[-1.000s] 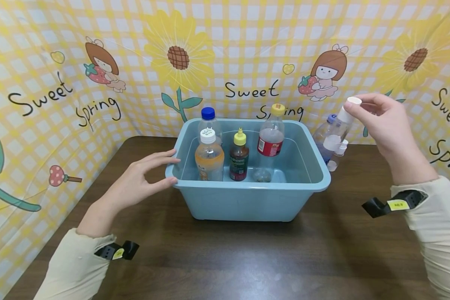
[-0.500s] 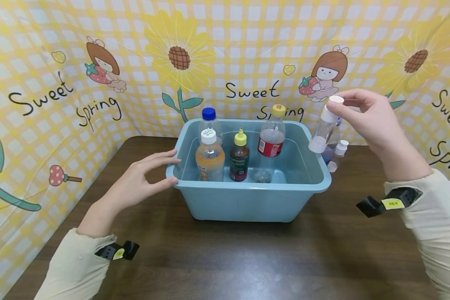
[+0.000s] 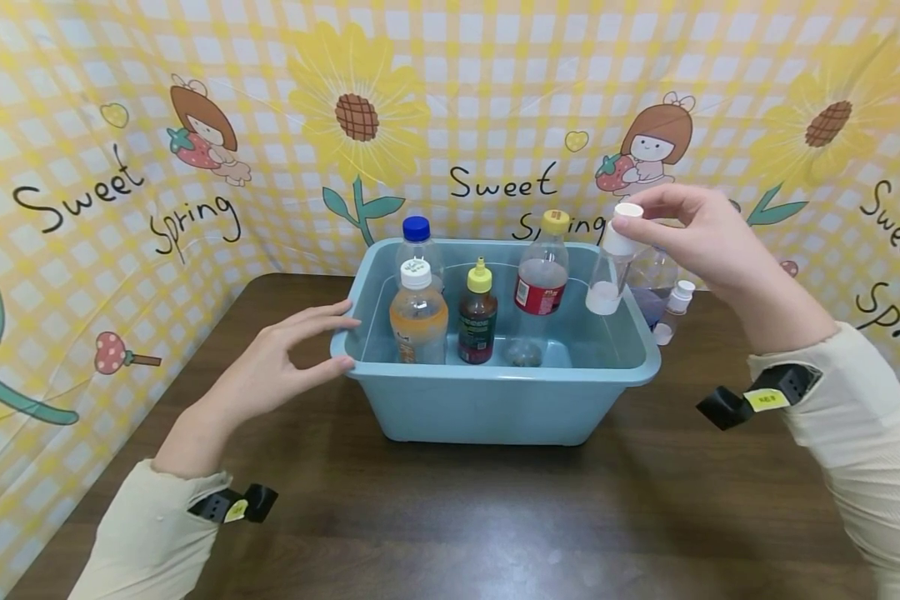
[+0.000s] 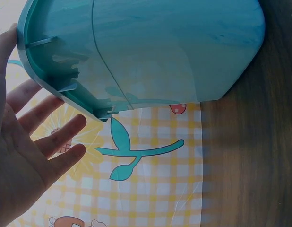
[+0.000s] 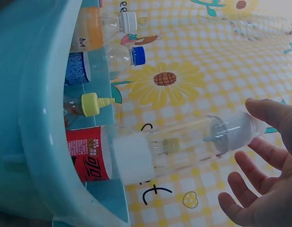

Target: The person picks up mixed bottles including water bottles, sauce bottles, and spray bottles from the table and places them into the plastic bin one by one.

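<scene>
My right hand pinches a clear bottle by its white cap, and the bottle hangs slightly tilted over the right end of a blue plastic tub. In the right wrist view the white band at the bottle's base overlaps the red-labelled bottle. Against the tub's left rim rests my left hand, its fingers extended. Inside the tub stand a white-capped orange-labelled bottle, a blue-capped bottle, a yellow-tipped squeeze bottle and the yellow-capped red-labelled bottle.
Just right of the tub stand a small white-capped bottle and a larger clear bottle with purplish contents, partly behind my right hand. Everything is on a dark wooden table. A yellow checked cloth hangs behind.
My right hand has carried the white-capped clear bottle leftward, from beside the other bottles outside the tub to over its right end. The left hand stays at the rim.
</scene>
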The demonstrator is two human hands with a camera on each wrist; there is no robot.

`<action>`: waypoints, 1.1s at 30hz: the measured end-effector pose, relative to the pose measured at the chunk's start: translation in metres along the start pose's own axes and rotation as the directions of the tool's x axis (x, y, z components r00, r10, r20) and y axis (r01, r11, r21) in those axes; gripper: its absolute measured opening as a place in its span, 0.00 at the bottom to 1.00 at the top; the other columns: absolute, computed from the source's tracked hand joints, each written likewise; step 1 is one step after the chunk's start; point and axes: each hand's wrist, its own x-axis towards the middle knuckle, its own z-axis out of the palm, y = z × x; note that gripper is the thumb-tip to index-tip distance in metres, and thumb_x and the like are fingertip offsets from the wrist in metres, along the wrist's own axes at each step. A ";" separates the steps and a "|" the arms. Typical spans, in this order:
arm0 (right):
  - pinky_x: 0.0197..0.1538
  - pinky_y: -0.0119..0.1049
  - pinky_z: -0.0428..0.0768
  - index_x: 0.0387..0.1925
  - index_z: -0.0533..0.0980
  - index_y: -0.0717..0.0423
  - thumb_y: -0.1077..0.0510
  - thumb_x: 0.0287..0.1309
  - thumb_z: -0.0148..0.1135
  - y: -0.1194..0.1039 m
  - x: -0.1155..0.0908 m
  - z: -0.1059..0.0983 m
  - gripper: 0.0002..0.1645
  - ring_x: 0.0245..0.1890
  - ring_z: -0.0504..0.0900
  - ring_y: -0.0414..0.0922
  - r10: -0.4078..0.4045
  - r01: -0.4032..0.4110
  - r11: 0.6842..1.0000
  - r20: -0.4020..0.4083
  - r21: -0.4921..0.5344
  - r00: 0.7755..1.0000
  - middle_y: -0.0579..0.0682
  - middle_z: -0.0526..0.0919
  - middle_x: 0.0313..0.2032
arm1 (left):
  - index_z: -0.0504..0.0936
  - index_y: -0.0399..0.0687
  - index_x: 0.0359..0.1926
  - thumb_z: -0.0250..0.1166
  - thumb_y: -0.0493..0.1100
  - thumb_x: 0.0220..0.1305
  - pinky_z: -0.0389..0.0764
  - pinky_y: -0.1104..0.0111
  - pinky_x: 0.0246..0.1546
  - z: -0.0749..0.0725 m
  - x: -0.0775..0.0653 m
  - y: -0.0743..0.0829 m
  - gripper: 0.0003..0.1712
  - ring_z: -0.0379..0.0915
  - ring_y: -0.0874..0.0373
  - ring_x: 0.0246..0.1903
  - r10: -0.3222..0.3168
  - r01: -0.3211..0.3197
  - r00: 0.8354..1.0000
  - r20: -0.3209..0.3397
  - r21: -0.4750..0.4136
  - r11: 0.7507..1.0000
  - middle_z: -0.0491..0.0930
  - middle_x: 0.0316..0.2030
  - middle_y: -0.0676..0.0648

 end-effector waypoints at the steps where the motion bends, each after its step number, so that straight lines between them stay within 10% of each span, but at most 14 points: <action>1: 0.42 0.31 0.69 0.40 0.80 0.42 0.49 0.55 0.65 -0.001 0.001 0.001 0.10 0.45 0.71 0.36 0.009 -0.008 1.000 0.021 -0.014 1.000 0.32 0.77 0.35 | 0.76 0.54 0.57 0.66 0.50 0.58 0.67 0.47 0.58 0.000 0.000 0.000 0.25 0.62 0.46 0.65 0.001 -0.001 1.000 0.000 -0.002 1.000 0.67 0.65 0.49; 17: 0.50 0.40 0.70 0.48 0.77 0.52 0.46 0.55 0.65 -0.007 0.021 0.017 0.22 0.43 0.76 0.40 0.069 -0.041 0.994 0.276 -0.105 0.959 0.39 0.81 0.38 | 0.75 0.53 0.57 0.65 0.49 0.59 0.67 0.47 0.58 0.000 0.000 0.000 0.24 0.61 0.45 0.65 0.010 -0.010 1.000 0.001 0.001 1.000 0.67 0.65 0.47; 33: 0.58 0.46 0.69 0.50 0.76 0.54 0.52 0.57 0.63 -0.002 0.046 0.027 0.20 0.50 0.75 0.42 0.069 -0.034 0.996 0.502 -0.078 0.862 0.43 0.81 0.44 | 0.75 0.54 0.57 0.65 0.50 0.59 0.67 0.46 0.59 0.000 0.000 0.000 0.25 0.61 0.46 0.66 -0.005 0.005 1.000 0.008 -0.009 1.000 0.66 0.66 0.48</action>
